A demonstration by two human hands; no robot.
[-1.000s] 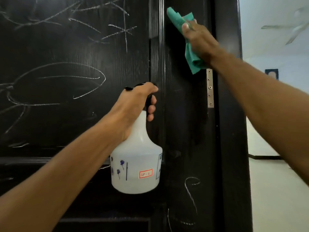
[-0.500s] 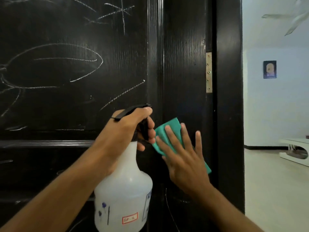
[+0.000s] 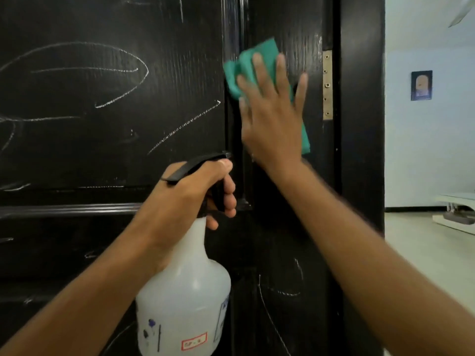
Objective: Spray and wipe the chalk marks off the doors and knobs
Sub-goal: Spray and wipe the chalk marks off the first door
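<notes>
Chalk marks (image 3: 120, 80) cover the black door (image 3: 77, 150) panel, with more near its lower right edge. The right hand (image 3: 272, 124), fingers spread flat, presses a green cloth (image 3: 259, 55) against the door's right stile beside the brass hinge (image 3: 327, 84). The left hand (image 3: 190, 186) grips the white spray bottle (image 3: 185, 299) by its trigger.

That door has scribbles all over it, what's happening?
A person is cleaning chalk off the black door. The right hand presses a green cloth flat against the door's right side, near the hinge. The left hand holds a white spray bottle. Chalk lines still cover the left panel.
</notes>
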